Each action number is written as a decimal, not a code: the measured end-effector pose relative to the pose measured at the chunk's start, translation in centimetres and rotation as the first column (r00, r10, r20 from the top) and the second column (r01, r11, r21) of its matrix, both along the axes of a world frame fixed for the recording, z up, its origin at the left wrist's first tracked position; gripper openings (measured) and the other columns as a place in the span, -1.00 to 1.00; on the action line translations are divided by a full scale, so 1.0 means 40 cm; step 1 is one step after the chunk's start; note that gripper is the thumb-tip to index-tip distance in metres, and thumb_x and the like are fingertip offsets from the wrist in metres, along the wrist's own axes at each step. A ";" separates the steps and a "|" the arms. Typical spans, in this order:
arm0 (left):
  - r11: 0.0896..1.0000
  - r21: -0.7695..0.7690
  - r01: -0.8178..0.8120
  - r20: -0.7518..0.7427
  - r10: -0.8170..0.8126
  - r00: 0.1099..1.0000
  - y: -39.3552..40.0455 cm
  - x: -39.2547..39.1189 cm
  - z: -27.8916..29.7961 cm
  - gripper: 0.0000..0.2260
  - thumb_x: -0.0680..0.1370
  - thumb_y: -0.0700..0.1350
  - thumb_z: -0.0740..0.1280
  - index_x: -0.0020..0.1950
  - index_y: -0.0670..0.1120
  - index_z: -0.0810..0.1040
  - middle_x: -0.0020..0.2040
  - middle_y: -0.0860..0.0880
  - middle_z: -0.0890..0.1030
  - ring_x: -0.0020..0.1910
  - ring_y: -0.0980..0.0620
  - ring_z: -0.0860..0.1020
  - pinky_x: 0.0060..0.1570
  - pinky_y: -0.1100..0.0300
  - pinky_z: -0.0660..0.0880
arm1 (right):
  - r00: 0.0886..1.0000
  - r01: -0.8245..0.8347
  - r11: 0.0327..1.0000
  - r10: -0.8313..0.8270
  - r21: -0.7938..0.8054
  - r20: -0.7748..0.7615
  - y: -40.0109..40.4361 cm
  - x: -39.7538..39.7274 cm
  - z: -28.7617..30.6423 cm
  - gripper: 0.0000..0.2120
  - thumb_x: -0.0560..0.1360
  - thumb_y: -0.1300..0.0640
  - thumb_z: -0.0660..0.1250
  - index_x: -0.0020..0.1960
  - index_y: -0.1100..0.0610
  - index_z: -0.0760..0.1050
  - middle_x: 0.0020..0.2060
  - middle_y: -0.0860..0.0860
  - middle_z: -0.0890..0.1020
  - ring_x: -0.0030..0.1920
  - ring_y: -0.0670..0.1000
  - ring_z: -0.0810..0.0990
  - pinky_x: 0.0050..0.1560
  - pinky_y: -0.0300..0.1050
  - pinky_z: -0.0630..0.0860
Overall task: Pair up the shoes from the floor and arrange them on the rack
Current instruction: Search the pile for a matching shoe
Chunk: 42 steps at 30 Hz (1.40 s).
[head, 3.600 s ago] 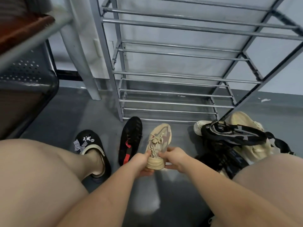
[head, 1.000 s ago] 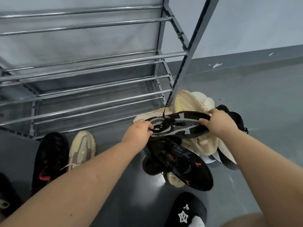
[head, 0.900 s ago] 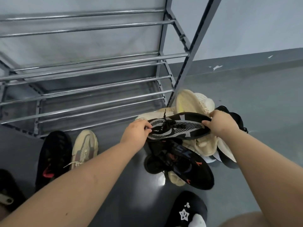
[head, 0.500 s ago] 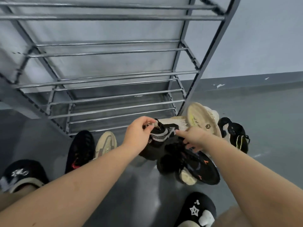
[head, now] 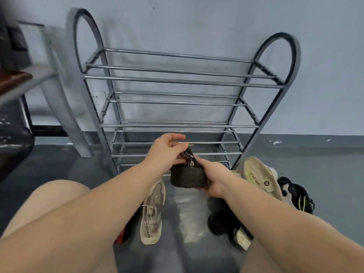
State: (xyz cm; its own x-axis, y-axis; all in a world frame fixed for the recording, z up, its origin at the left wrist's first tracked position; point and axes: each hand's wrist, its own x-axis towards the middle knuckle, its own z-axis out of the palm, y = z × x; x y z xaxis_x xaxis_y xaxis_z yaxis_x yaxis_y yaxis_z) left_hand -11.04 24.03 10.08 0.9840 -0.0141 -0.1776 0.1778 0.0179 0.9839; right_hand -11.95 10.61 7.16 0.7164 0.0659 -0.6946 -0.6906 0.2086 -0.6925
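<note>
Grey floor (head: 325, 174): metal rack (head: 177, 103) against wall, beige sneaker (head: 152, 211), cream shoe (head: 258, 180) sole-up, black shoes (head: 297, 196)

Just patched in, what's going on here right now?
A person sitting on the floor holds a black sneaker in front of the metal shoe rack. The right hand grips its heel end and the left hand pinches its tongue. No shoe shows on the rack's shelves yet. A beige sneaker lies on the floor by the left arm, with more shoes heaped to the right.
</note>
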 end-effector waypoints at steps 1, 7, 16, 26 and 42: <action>0.998 0.064 -0.022 -0.007 0.023 1.000 0.005 -0.005 -0.017 -0.85 0.53 -0.25 0.34 0.08 -0.13 0.50 -0.24 -0.03 0.53 -0.24 0.05 0.57 -0.15 0.17 0.62 | 0.999 0.035 0.999 -0.035 0.005 0.029 0.001 -0.009 -0.011 -0.76 0.54 0.06 0.33 0.08 0.21 0.56 -0.36 0.06 0.68 -0.47 -0.01 0.64 -0.52 -0.21 0.54; 0.880 0.455 0.137 -0.338 0.028 0.941 0.009 -0.063 -0.157 -0.39 0.43 0.28 0.29 0.37 -0.02 0.37 0.33 -0.06 0.45 0.27 -0.10 0.47 0.27 0.05 0.40 | 0.961 0.208 0.977 -0.195 -0.044 0.194 -0.016 -0.046 -0.071 -0.93 0.55 0.22 0.30 -0.08 0.11 0.42 -0.23 0.06 0.59 -0.23 0.02 0.58 -0.32 -0.13 0.49; 0.952 -0.179 0.248 -0.579 -0.305 0.756 0.044 -0.055 -0.178 -0.70 0.56 -0.02 0.30 0.19 -0.19 0.53 0.12 -0.18 0.62 0.02 -0.11 0.62 0.01 0.02 0.57 | 0.994 0.032 0.997 -0.023 -0.076 0.111 -0.009 -0.037 -0.124 -0.73 0.57 0.10 0.28 0.19 0.24 0.51 -0.08 0.10 0.66 -0.14 0.05 0.65 -0.30 -0.16 0.59; 0.974 -0.196 0.115 -0.726 -0.223 0.650 0.057 -0.158 -0.419 -0.78 0.58 -0.05 0.28 0.15 -0.15 0.53 0.01 -0.14 0.67 -0.05 -0.07 0.65 -0.20 0.09 0.62 | 0.954 -0.232 0.970 0.212 -0.071 -0.213 -0.003 -0.098 -0.312 -0.56 0.41 -0.03 0.46 0.20 0.17 0.53 0.04 0.09 0.67 0.04 0.08 0.62 -0.01 -0.01 0.59; 0.987 -0.133 -0.086 -0.763 -0.046 0.645 0.022 -0.056 -0.593 -0.66 0.55 0.04 0.30 0.23 -0.13 0.53 0.16 -0.14 0.61 0.15 -0.14 0.58 0.21 -0.13 0.49 | 0.951 -0.257 0.950 0.217 -0.177 -0.219 0.008 0.011 -0.434 -0.53 0.47 0.09 0.42 0.35 0.09 0.42 0.07 0.07 0.64 -0.05 0.01 0.61 -0.21 -0.09 0.58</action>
State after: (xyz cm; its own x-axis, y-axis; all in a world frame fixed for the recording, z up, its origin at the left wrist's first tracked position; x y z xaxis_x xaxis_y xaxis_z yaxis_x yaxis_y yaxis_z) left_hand -13.27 24.93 -13.64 0.5005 -0.0862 -0.8614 0.8605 0.1583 0.4842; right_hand -11.52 10.94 -10.22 0.5472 0.0618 -0.8347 -0.8278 -0.1075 -0.5506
